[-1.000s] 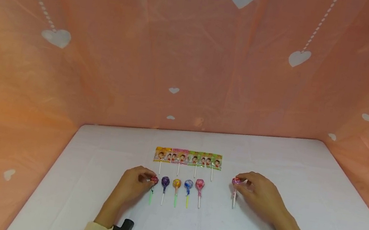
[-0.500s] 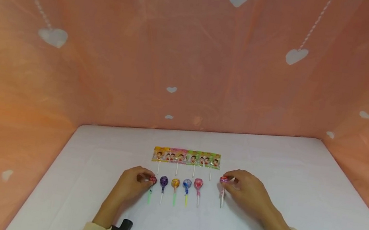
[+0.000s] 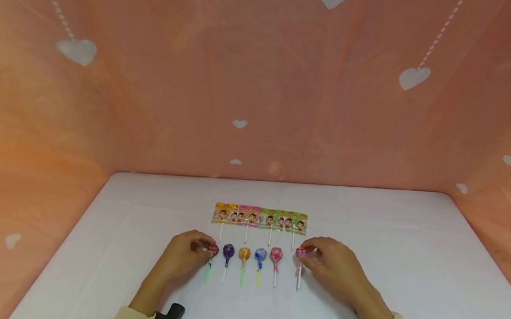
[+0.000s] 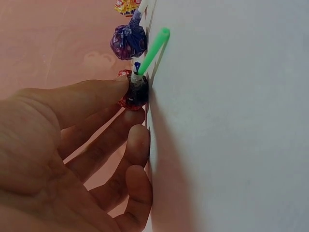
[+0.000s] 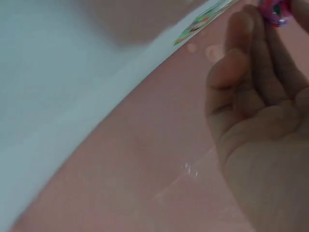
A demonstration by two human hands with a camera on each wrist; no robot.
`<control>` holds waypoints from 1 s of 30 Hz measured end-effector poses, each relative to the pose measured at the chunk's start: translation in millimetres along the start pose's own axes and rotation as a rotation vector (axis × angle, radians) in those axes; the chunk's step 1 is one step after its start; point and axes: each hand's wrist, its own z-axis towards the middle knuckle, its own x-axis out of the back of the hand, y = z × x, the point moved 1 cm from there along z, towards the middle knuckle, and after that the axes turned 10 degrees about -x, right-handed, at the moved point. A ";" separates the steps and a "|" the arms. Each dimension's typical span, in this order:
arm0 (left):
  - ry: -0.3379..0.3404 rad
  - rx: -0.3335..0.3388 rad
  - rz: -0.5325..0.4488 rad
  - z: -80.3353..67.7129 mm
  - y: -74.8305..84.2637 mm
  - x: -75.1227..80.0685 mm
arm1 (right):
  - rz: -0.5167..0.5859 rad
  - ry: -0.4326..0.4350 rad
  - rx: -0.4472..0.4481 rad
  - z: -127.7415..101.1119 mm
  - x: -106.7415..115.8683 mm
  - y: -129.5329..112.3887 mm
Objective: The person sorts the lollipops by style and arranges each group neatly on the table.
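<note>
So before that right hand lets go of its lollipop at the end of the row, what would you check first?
1. Right hand holds the pink lollipop by its head: ok, fingertips pinch the wrapper.
2. Its white stick points toward the person like the others in the row: ok.
3. Head level with the neighbouring pink-red lollipop: not ok, it sits a little farther back.
4. Gap to that neighbour matches the row's spacing: not ok, it looks wider.
5. Left hand steadies the red lollipop at the other end: ok, thumb and finger pinch its head.
6. Lollipop lies flat on the white table: cannot tell.
</note>
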 end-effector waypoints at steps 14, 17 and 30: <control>0.009 -0.008 0.018 -2.5 -2.8 0.2 | -0.067 -0.007 0.026 2.6 -14.0 -9.5; 0.007 -0.013 0.006 -3.3 -2.9 2.0 | -0.069 -0.014 0.041 3.2 -16.3 -13.7; -0.012 0.019 -0.037 -2.6 -3.2 2.0 | -0.096 0.009 0.054 1.6 -13.1 -14.9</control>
